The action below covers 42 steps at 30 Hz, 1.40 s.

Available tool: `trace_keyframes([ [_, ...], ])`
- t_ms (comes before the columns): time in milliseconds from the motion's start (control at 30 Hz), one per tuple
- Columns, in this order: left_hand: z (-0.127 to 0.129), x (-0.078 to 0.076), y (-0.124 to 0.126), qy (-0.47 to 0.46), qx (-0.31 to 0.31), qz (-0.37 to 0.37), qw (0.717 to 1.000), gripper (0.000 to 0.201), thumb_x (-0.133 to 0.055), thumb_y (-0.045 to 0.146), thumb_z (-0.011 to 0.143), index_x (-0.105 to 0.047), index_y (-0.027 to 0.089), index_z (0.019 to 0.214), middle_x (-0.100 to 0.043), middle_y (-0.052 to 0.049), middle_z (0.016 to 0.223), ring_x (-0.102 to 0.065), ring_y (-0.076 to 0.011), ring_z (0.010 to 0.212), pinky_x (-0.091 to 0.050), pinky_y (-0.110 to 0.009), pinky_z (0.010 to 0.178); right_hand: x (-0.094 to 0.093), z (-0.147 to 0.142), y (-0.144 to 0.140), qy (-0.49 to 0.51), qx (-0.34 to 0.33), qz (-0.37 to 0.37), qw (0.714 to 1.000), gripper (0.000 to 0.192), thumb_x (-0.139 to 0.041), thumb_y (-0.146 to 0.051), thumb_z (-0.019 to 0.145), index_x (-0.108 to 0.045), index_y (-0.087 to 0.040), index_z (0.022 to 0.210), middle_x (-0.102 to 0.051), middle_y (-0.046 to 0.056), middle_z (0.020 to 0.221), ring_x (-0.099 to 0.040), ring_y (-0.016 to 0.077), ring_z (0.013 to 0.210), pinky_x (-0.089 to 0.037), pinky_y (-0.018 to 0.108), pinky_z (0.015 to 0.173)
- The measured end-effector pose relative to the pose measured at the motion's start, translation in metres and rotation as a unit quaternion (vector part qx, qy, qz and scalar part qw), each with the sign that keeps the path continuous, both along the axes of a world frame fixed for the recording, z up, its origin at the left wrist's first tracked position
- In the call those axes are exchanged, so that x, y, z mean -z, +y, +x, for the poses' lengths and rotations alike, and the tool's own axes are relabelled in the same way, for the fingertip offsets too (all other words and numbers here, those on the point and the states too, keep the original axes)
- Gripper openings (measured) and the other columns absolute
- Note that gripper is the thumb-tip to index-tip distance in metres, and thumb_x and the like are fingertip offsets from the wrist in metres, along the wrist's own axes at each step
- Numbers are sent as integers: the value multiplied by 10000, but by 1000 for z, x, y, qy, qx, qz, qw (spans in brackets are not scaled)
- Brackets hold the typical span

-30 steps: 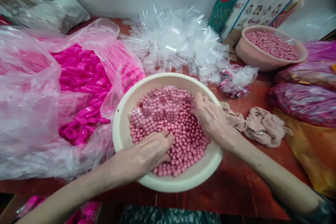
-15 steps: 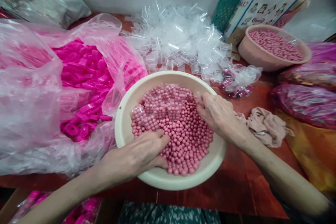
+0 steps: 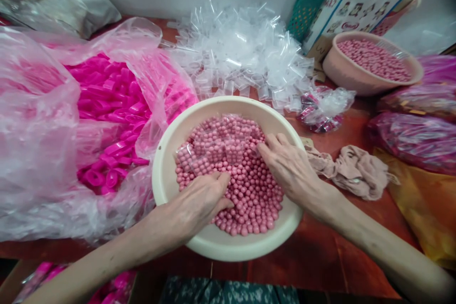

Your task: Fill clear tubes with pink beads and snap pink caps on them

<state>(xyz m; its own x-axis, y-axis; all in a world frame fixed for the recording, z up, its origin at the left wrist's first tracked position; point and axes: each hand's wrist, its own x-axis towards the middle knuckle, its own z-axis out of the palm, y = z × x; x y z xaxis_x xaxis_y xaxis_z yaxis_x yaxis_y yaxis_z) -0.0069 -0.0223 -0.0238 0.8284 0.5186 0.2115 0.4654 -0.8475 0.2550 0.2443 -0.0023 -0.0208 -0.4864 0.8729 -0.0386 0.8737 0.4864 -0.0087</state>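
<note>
A cream basin (image 3: 245,249) full of small round pink beads (image 3: 245,206) sits in front of me. Several clear plastic containers (image 3: 210,145) lie on the beads toward the back, with pink beads showing in or through them. My left hand (image 3: 203,199) rests at the left of the beads, its fingers bent down into them and the thumb held apart. At the right side, my right hand (image 3: 288,166) has its curled fingertips down among the beads by the basin wall. Whatever those fingertips grip is hidden.
Clear plastic tubes (image 3: 238,52) are heaped behind the basin. An open plastic bag (image 3: 39,137) of magenta plastic parts (image 3: 110,99) lies left. To the right are a crumpled cloth (image 3: 361,171), a pink bowl (image 3: 356,73) of beads and purple packets (image 3: 416,140).
My right hand has moved down and left into the beads; a clear piece seen at its fingertips before is now hidden. My left hand has shifted slightly right and up.
</note>
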Motion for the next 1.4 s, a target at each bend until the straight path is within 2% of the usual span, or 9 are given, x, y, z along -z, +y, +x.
trace_keyframes([
  [267,0,1,1,-17,4,-76,997,424,-367,128,927,-293,166,1342,-577,-102,1128,-517,-207,1137,-423,-332,969,-14,-15,-16,-160,-54,52,984,278,-408,50,724,-621,-79,848,-577,166,857,-513,291,834,-446,387,629],
  [400,-3,16,1,6,17,-150,989,573,-348,125,925,-81,207,1425,-474,-111,1301,-397,-203,1267,-346,-364,1049,-5,-20,-42,-88,-141,97,981,400,-325,67,755,-632,-88,961,-595,202,1073,-546,296,949,-491,396,682],
  [467,-2,23,2,21,20,-192,981,552,-338,138,927,-104,216,1421,-432,-110,1344,-354,-208,1295,-326,-391,1062,0,-18,-50,-31,-169,104,980,424,-290,50,794,-588,-69,1071,-557,203,1184,-517,301,1067,-490,426,784],
  [633,9,18,10,-15,-52,-286,957,390,-388,230,922,-348,169,1305,-531,-112,1182,-485,-214,1125,-401,-371,977,13,-7,-45,175,-156,-45,971,381,-306,-70,899,-416,-86,1264,-452,181,1320,-420,245,1217,-440,391,912],
  [733,17,5,13,-39,-124,-308,942,342,-462,288,896,-429,199,1225,-542,-86,1157,-507,-213,1074,-430,-352,913,22,-8,-29,264,-102,-127,951,246,-365,-101,899,-511,-138,1095,-572,114,1077,-546,183,961,-466,311,771],
  [867,27,-8,14,-89,-161,-336,924,316,-578,217,824,-515,212,1133,-603,-39,1033,-554,-193,967,-444,-316,827,22,-17,-13,329,-54,-210,919,122,-460,-103,876,-548,-167,931,-567,20,862,-528,137,788,-416,270,705],
  [1200,30,-16,21,-167,-174,-353,904,192,-587,196,814,-634,197,1001,-641,-28,943,-584,-177,905,-436,-301,817,0,-23,-9,456,-5,-271,848,91,-555,-198,868,-581,-159,791,-558,-22,752,-521,110,707,-367,227,646],
  [1333,34,-22,23,-206,-194,-440,852,113,-620,208,779,-660,156,872,-668,-16,846,-606,-162,820,-462,-260,750,0,-24,-12,501,9,-330,800,112,-554,-256,867,-601,-160,833,-589,-20,765,-548,115,713,-406,221,637],
  [1400,36,-24,24,-227,-217,-475,822,101,-644,205,752,-653,141,829,-662,-7,795,-605,-150,781,-470,-236,715,-2,-23,-13,505,29,-326,798,105,-570,-259,856,-607,-161,861,-612,-11,788,-569,128,744,-429,238,671],
])
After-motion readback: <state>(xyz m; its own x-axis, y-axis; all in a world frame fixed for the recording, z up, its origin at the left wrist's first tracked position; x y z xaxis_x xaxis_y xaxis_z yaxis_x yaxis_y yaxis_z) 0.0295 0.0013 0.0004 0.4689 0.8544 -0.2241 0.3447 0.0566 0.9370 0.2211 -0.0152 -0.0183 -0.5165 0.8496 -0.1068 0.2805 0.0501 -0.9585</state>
